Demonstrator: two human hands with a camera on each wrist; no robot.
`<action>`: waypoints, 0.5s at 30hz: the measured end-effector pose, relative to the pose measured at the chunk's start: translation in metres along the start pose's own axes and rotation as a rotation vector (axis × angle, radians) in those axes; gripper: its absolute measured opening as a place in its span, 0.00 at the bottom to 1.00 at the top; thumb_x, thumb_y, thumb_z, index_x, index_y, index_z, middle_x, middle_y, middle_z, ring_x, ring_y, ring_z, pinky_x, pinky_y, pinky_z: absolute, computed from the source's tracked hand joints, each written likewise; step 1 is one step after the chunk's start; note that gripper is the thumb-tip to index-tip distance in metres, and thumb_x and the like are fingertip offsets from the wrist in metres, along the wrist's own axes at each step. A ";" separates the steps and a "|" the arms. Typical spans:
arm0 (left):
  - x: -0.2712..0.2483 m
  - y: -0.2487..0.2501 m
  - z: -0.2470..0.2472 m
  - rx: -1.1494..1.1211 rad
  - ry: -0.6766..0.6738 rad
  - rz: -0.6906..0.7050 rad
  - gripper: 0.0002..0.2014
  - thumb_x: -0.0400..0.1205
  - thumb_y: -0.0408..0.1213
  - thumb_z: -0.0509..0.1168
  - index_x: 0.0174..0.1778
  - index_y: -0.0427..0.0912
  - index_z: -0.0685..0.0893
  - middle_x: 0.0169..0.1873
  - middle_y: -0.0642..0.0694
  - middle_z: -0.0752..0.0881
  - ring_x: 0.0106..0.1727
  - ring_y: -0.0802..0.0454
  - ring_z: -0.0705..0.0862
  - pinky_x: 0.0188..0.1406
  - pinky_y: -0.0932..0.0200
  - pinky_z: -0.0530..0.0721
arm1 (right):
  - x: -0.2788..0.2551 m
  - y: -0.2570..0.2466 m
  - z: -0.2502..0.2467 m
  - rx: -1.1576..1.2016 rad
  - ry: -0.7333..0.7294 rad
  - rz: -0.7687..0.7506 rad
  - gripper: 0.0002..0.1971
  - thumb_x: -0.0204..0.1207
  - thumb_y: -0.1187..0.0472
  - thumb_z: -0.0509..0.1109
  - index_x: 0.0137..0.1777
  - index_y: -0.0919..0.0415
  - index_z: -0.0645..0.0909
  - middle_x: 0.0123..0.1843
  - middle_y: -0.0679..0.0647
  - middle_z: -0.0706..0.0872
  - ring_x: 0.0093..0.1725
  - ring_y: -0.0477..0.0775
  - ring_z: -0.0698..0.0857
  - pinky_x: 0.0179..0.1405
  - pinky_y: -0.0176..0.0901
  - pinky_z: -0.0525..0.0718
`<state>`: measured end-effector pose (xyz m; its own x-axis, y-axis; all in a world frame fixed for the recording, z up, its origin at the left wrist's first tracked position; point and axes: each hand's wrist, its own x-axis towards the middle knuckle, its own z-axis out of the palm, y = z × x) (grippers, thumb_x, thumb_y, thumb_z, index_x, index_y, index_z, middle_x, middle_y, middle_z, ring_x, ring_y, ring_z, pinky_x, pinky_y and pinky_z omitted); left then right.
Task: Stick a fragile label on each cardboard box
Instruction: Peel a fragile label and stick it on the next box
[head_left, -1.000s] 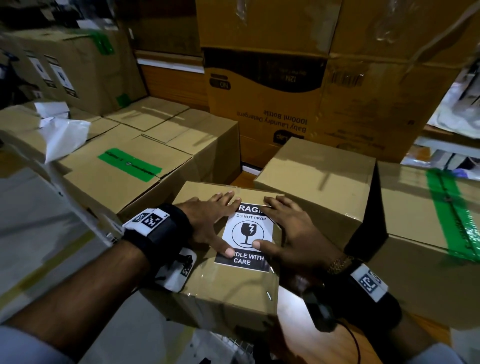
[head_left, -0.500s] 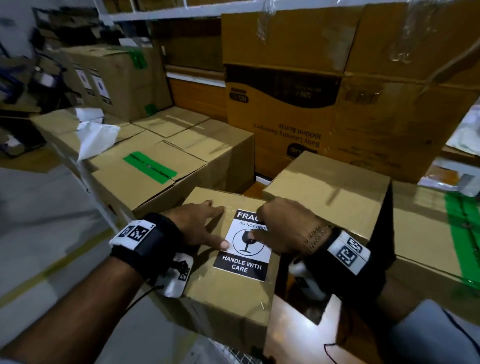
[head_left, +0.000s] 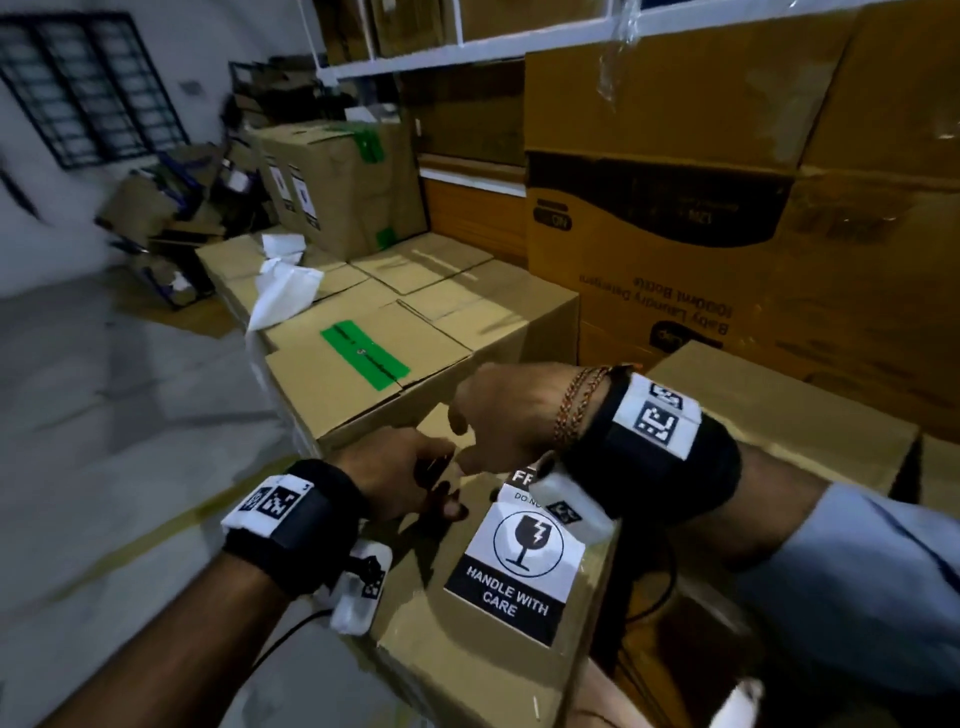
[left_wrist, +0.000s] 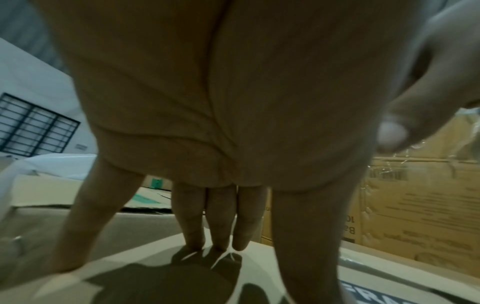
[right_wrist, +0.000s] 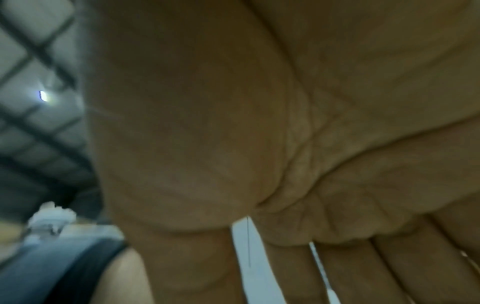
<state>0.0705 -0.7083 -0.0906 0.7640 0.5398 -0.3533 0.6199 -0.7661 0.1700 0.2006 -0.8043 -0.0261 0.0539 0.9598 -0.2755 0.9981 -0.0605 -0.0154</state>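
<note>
Right hand (right_wrist: 259, 123) palm fills view, fingers (right_wrist: 350, 273) extended.

The scene is seen from head height in the head view, looking forward and down over a cardboard box (head_left: 483, 670) bearing a label (head_left: 511, 577), with both hands (head_left: 400, 480) and stacked cartons taken in widely as far as a barred window (head_left: 88, 88). The left wrist view is set very close beneath the left palm (left_wrist: 213, 86), facing along the fingers (left_wrist: 221, 218) onto the box top (left_wrist: 161, 248); the same window (left_wrist: 33, 127) and a corner of the label (left_wrist: 405, 292) are shared with the head view. The right wrist view is pressed close to the right palm (right_wrist: 233, 115) and blurred, perhaps facing upward.
</note>
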 end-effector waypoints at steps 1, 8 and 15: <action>0.001 0.001 0.000 -0.020 0.004 -0.017 0.17 0.79 0.56 0.76 0.61 0.57 0.84 0.47 0.58 0.86 0.47 0.57 0.83 0.38 0.64 0.74 | -0.002 0.006 -0.003 -0.005 0.015 -0.028 0.24 0.84 0.40 0.70 0.69 0.58 0.85 0.63 0.55 0.89 0.60 0.55 0.88 0.60 0.52 0.89; 0.003 0.006 0.000 0.065 0.004 -0.041 0.35 0.79 0.63 0.72 0.82 0.59 0.75 0.63 0.53 0.87 0.57 0.55 0.82 0.53 0.59 0.78 | -0.022 0.051 -0.005 0.210 0.169 -0.105 0.22 0.83 0.38 0.71 0.67 0.52 0.84 0.53 0.45 0.86 0.47 0.45 0.82 0.46 0.41 0.81; 0.004 0.003 -0.002 0.034 -0.022 -0.051 0.41 0.79 0.69 0.68 0.87 0.62 0.65 0.77 0.56 0.80 0.71 0.56 0.80 0.65 0.58 0.77 | -0.024 0.049 0.021 0.174 0.139 -0.123 0.27 0.83 0.40 0.72 0.77 0.53 0.79 0.65 0.51 0.87 0.61 0.53 0.86 0.63 0.52 0.87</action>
<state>0.0757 -0.7081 -0.0899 0.7276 0.5707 -0.3806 0.6509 -0.7496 0.1203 0.2474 -0.8358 -0.0403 -0.0521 0.9906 -0.1268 0.9776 0.0247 -0.2091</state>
